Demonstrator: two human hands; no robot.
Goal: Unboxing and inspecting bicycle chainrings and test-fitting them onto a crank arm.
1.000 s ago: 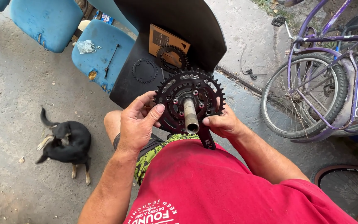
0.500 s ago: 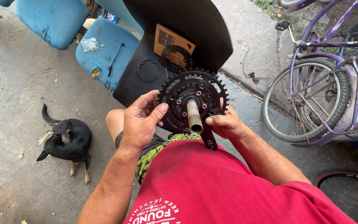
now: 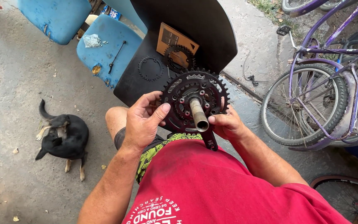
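I hold a black bicycle crankset [image 3: 187,92] with toothed chainrings in front of my red shirt. A grey metal spindle [image 3: 198,116] sticks out of its centre toward me. My left hand [image 3: 143,124] grips the left rim, thumb on the ring's face. Against the right side, my right hand [image 3: 227,124] presses, its thumb beside the spindle. The crank arm [image 3: 210,141] hangs below between my hands.
A black chair [image 3: 195,29] ahead carries two loose chainrings [image 3: 150,68] and a brown card. Blue chairs [image 3: 104,45] stand left of it. A black dog [image 3: 63,137] lies on the concrete at left. Purple bicycles [image 3: 324,83] lean at right.
The view has shifted slightly; both hands keep their hold on the crankset, which stays almost still.
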